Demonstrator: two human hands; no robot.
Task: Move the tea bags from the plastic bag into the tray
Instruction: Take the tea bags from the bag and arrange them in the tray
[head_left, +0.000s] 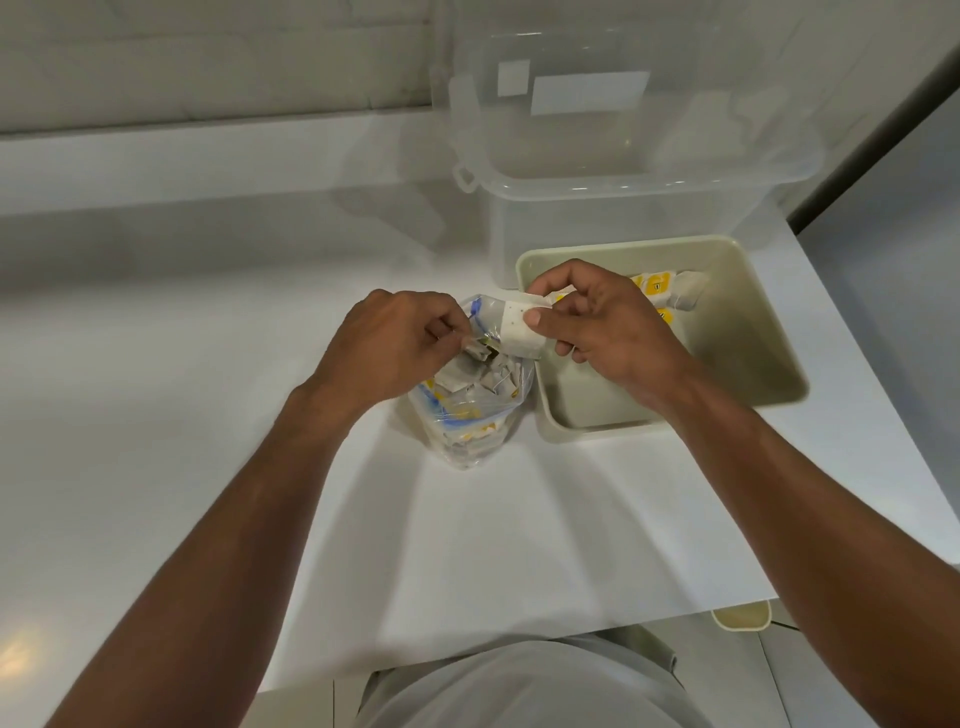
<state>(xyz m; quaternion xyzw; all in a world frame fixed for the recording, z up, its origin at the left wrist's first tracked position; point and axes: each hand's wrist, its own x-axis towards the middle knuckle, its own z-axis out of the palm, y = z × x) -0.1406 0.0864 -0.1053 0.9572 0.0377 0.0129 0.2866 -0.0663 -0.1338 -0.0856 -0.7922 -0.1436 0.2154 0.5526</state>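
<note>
My left hand (392, 345) is closed in a pinch at the mouth of the plastic bag (470, 410), thumb and fingertips gripping the bag's rim on its left side and holding it open. The bag stands upright on the white table (208, 364), clear with blue and yellow printing, and it is packed with tea bags (475, 379) that show through the opening and the sides.

My right hand (597, 325) is closed around one white tea bag (519, 332), thumb pressed on its front face and fingers curled behind it. That tea bag is lifted clear, just above the bag's right rim and right at the near left corner of the tray (571, 421). A yellow bit peeks out between my fingers, but I cannot tell whether it is the held bag's tag or something lying behind it.

The tray is a beige rectangular bin sitting just to the right of the plastic bag, their sides close or touching; I cannot tell which. A few tea bags with yellow tags (670, 288) lie against the tray's far wall, partly hidden by my right hand. The rest of the tray floor is bare.

Behind the tray stands a clear plastic storage box (623, 197) with white labels on its far wall. Both my forearms reach in from the bottom of the view, and my light grey shirt (519, 686) shows at the table's near edge.
</note>
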